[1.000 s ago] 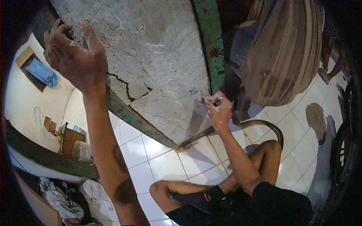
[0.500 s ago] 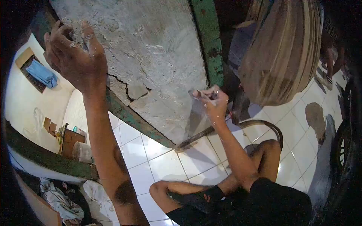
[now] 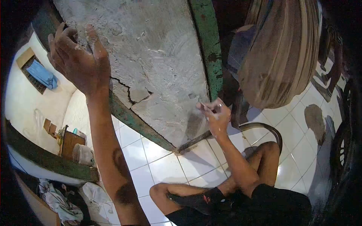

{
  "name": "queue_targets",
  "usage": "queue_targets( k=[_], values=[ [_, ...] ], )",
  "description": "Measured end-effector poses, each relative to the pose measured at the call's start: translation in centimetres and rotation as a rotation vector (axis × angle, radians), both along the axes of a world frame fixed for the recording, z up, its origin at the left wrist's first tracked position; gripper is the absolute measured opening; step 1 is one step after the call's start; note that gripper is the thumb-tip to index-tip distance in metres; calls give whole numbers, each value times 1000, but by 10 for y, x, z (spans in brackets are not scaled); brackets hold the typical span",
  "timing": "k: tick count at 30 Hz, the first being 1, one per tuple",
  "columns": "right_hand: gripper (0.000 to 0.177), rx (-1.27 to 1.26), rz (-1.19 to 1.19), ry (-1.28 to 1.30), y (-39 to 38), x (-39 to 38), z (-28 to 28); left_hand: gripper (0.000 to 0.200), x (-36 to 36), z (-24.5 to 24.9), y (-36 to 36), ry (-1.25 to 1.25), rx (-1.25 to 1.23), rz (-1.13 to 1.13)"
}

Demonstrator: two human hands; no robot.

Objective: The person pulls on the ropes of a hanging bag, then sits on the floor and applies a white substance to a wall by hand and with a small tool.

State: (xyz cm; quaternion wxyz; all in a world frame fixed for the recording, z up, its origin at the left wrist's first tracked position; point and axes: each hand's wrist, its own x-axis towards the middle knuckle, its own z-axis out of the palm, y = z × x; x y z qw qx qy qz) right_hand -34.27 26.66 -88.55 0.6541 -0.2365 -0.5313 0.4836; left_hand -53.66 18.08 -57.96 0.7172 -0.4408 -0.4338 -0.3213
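My left hand [image 3: 81,62] lies against the left edge of a rough grey plastered wall section [image 3: 166,71]. Its thumb is stretched away from the bent fingers, and white dust marks the skin. A dark, jagged crack [image 3: 130,96] runs through the plaster below that hand. Close to the wall's lower right side is my right hand [image 3: 217,116], its whitened thumb and fingertips pinched together. Whatever sits between them, if anything, is too small to make out. The hand's shadow falls on the plaster beneath it.
Green, chipped wooden frames [image 3: 206,45] border the plaster. A striped brown cloth [image 3: 281,56] hangs at right, above white floor tiles [image 3: 166,165]. A wheel [image 3: 341,147] stands at the far right. Crumpled clothes [image 3: 62,199] lie lower left, and a blue cloth [image 3: 41,73] hangs beyond.
My right hand has moved slightly down and right, still pinched. My left hand keeps its place at the wall's edge; the view has shifted a little.
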Motion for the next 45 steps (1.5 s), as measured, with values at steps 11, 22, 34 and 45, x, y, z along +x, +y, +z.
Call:
queue_targets(
  k=[11, 22, 34, 45],
  values=[
    [16, -22, -39, -105, 9, 2, 29, 28, 0, -7, 3, -1, 0, -57],
    [27, 35, -104, -94, 13, -4, 11, 29, -4, -7, -1, -35, -31, -27],
    [19, -57, -66, -114, 1, 9, 19, 27, 5, -5, 2, -41, -13, -45],
    [15, 121, -143, -183, 8, 7, 40, 27, 2, -8, 2, -40, -27, -63]
  ],
)
